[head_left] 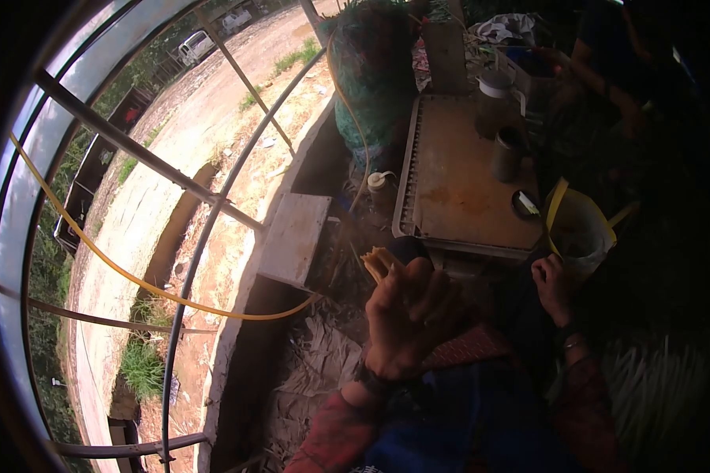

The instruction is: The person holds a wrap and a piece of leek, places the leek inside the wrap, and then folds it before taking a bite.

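Honestly, the left hand (414, 315) has its fingers curled round the tan piece (378, 264), left of the yellow-handled bag (584, 256); I'd grip lightly. Can't tell if the right hand (554, 288) grips anything.

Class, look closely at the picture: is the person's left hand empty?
No, the left hand is closed, and a tan, folded piece sticks out of its grip.

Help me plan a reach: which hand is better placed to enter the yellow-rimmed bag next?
Likely the right hand: it is beside the bag, while the left hand grips a tan piece.
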Tool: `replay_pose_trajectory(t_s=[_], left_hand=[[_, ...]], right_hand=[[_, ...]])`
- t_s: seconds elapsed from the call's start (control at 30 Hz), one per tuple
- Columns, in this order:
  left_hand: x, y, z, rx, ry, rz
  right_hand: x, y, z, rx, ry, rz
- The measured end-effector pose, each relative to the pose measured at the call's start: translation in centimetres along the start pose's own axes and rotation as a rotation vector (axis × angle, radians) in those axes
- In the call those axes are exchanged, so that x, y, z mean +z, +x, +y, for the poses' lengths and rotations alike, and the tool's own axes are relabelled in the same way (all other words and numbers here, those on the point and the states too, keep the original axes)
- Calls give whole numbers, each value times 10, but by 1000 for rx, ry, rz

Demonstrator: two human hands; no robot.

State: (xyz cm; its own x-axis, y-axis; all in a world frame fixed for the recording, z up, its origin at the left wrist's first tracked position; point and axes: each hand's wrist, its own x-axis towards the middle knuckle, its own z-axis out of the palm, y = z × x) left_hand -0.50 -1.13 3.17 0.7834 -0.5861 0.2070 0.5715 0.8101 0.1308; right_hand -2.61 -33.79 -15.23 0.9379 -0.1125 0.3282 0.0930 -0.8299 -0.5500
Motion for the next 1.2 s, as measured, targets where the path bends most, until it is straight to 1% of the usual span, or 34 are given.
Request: replay_pose_trajectory(t_s=[0.17, 0.37, 0.47, 0.77, 0.87, 0.97, 1.07, 1.13, 1.2], left_hand=[[-2, -1, 0, 17, 11, 61], [1, 0, -1, 1, 23, 1], [4, -1, -1, 0, 12, 35], [-5, -1, 0, -9, 18, 4], [2, -3, -1, -7, 17, 108], [-8, 0, 1, -42, -6, -56], [-10, -2, 1, -53, -41, -42], [-4, -6, 2, -36, 80, 126], [-4, -7, 2, -32, 83, 149]], right_hand=[[-1, 1, 0, -7, 0, -8], [-1, 0, -2, -12, -14, 6], [1, 0, -1, 3, 0, 27], [-1, 0, -3, 19, 19, 3], [1, 0, 1, 17, 3, 7], [-1, 0, -1, 4, -18, 3], [0, 0, 0, 30, -9, -3], [0, -1, 0, 17, 9, 9], [1, 0, 0, 8, 16, 18]])
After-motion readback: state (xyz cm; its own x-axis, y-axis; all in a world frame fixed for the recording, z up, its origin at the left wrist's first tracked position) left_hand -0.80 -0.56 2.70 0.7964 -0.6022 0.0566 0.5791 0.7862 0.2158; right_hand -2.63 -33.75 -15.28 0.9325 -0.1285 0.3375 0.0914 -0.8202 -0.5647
